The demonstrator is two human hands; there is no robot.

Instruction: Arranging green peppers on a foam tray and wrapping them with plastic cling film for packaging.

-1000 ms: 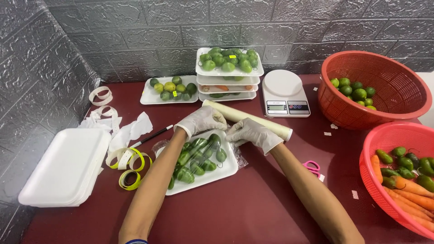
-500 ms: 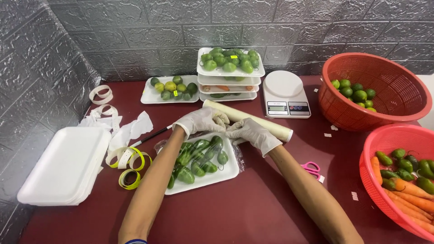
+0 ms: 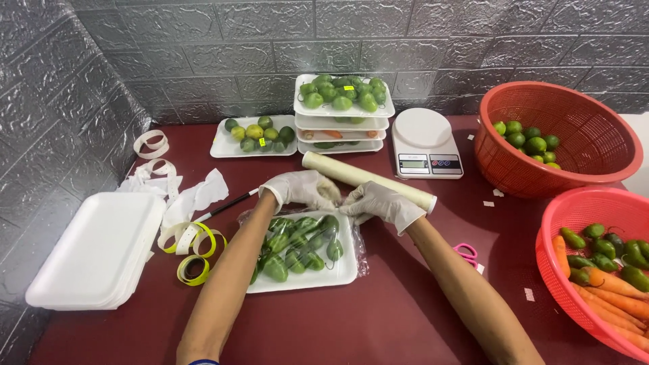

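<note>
Both my hands wear white gloves. My left hand (image 3: pixel 297 189) and my right hand (image 3: pixel 382 203) meet at the far edge of a white foam tray (image 3: pixel 338 274) filled with green chili peppers (image 3: pixel 297 243), and they pinch the clear plastic film (image 3: pixel 356 240) that lies over the tray. Just behind my hands lies a roll of cling film (image 3: pixel 368 179), set diagonally on the dark red table (image 3: pixel 378 318). The fingertips of both hands are curled and partly hidden against each other.
A stack of white trays (image 3: pixel 94 250) and yellow label tape (image 3: pixel 193 253) lie left. A tray of limes (image 3: pixel 253 135), stacked filled trays (image 3: pixel 341 111) and a kitchen scale (image 3: pixel 422 142) stand behind. Two red baskets (image 3: pixel 595 128) (image 3: pixel 561 284) with limes, peppers, carrots are right; pink scissors (image 3: pixel 466 253).
My hands have drawn closer together at the tray's far edge, pulling the film tighter over the peppers. The roll has stayed in place.
</note>
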